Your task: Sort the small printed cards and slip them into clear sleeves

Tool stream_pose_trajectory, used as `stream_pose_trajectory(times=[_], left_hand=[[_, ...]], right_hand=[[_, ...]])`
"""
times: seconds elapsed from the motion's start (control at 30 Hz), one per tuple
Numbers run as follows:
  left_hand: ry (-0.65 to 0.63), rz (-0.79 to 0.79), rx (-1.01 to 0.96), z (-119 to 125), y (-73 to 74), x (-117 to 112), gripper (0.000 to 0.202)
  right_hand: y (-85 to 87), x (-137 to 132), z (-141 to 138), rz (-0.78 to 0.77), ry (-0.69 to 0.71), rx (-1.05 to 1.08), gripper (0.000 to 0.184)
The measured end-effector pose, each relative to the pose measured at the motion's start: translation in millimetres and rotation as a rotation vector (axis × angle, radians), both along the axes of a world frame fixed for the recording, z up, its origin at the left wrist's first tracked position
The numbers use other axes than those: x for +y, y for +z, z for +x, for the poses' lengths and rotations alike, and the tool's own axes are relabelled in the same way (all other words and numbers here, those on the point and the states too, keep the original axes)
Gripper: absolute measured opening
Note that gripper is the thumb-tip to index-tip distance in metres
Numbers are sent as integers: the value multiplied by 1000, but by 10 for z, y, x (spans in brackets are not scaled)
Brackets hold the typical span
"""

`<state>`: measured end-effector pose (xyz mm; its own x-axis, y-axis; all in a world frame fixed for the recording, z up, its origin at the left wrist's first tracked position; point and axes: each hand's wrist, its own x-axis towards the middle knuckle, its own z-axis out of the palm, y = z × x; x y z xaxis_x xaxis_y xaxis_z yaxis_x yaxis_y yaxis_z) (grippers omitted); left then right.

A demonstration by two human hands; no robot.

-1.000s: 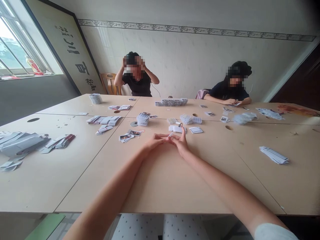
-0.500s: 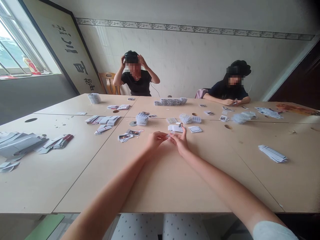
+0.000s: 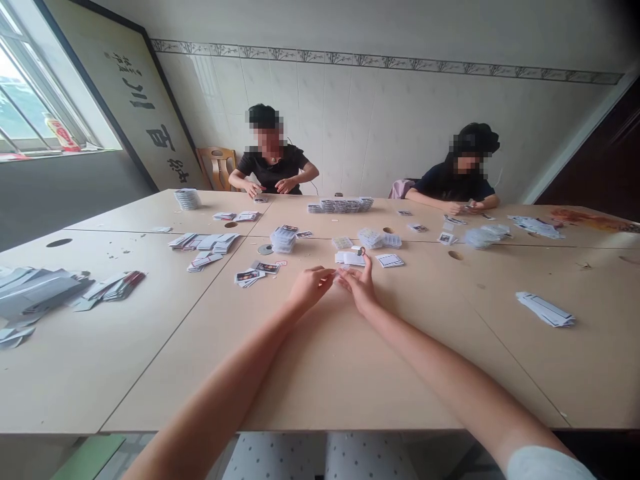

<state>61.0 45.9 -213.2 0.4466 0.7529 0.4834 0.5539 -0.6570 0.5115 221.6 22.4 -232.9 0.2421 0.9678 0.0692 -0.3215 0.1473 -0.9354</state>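
Observation:
My left hand (image 3: 311, 287) and my right hand (image 3: 359, 285) meet above the near middle of the table, fingertips pinched together. Between them is a small, pale, see-through piece (image 3: 337, 275), mostly covered by the fingers; its kind is too small to tell. My right index finger stands raised, and a small dark ring-shaped thing (image 3: 361, 251) shows at its tip. Just beyond that finger lie white cards (image 3: 347, 259), with black-bordered cards (image 3: 389, 261) to their right. Left of my hands is a loose pile of dark printed cards (image 3: 250, 277).
Stacked clear plastic boxes (image 3: 283, 240) and more clear cases (image 3: 373, 238) stand farther back. Paper piles (image 3: 40, 293) spread on the left, and bordered strips (image 3: 545, 309) lie at right. Two people (image 3: 270, 167) sit across the table (image 3: 165, 373).
My hands keep almost the same pinch, the left tilted slightly. The person across on the left has lowered both hands from the head to the table. The view has shifted slightly.

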Motion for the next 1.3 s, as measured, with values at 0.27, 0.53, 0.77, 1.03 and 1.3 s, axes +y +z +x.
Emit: stream_pose_trajectory(times=[0.27, 0.53, 0.77, 1.03, 1.3], left_hand=[[87, 117, 184, 75, 77, -103, 24], [130, 172, 264, 85, 45, -103, 21], [137, 170, 237, 79, -30, -43, 22], [102, 86, 207, 17, 155, -86, 24], [-19, -147, -210, 170, 1020, -794, 41]], right_hand=[[-2, -15, -29, 27, 23, 2, 112], [1, -20, -52, 43, 48, 46, 115], [37, -49, -66, 21, 49, 60, 115], [18, -17, -83, 23, 37, 93, 112], [-42, 26, -86, 82, 58, 35, 106]])
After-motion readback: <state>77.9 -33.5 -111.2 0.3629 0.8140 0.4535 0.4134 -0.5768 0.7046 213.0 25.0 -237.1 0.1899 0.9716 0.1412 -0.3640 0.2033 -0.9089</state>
